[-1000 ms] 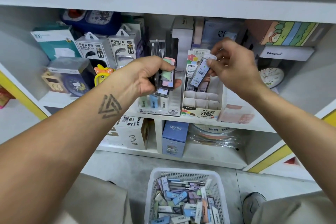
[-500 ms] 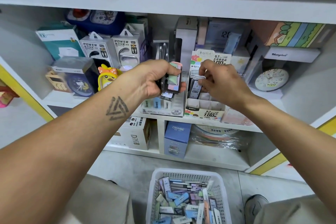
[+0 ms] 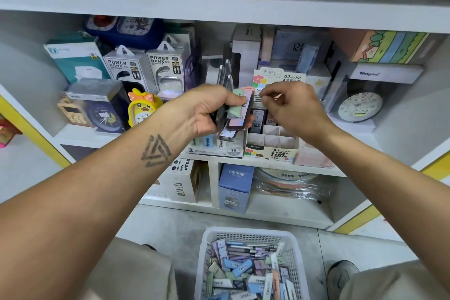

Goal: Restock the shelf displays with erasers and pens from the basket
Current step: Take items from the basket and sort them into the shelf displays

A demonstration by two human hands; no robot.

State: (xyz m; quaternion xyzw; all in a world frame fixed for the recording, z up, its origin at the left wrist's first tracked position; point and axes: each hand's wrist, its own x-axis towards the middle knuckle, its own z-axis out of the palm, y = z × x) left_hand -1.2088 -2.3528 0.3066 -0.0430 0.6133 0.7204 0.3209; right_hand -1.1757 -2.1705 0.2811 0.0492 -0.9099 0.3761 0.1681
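the left hand is raised in front of the middle shelf, fingers and thumb curled round a stack of packs, green and lilac faces toward the camera, dark edges showing at the side. the stack stands roughly upright in the grip, its lower end poking out below the palm, just above the 2b box on the shelf.

the right hand is just beside it, fingers bent and tips drawn together at the top corner of the stack; whether it pinches a pack or only touches it, i cannot tell. below and behind this hand sits the display box marked 0.7 hb, its front cells bare, a few dark packs upright in the back rows.

the basket stands on the floor between the person's knees, well below the hands, holding a loose heap of erasers in blue, green and white sleeves with pens lying across the far end.

around the boxes: power bank cartons, a yellow duck clock, a white clock at right.
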